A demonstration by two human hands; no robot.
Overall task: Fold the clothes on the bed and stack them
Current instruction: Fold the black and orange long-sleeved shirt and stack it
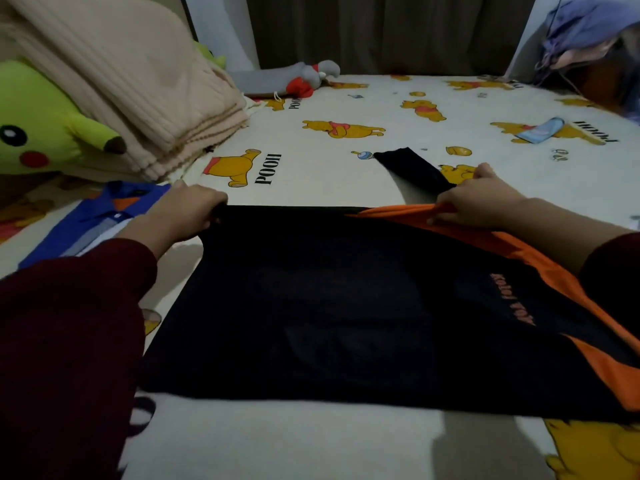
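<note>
Two hands are holding the far edge of a black and orange shirt [329,306] that is lying spread across the near part of the bed [346,168]. Toward the bed's left edge, a yellow plush toy [38,126] is lying against a folded beige blanket [131,84], and a folded blue shirt [93,220] is lying flat just in front of them. The left hand [183,213] is curling its grip round the black far-left corner of the shirt, beside the blue shirt. The right hand [481,199] is pinching the orange far-right corner in a closed grip, with a black sleeve [412,168] sticking out beyond it toward the far edge. At the far edge, a grey and red plush toy [304,77] is lying. Toward the far right corner, a small light blue item [540,129] is resting on the sheet.
</note>
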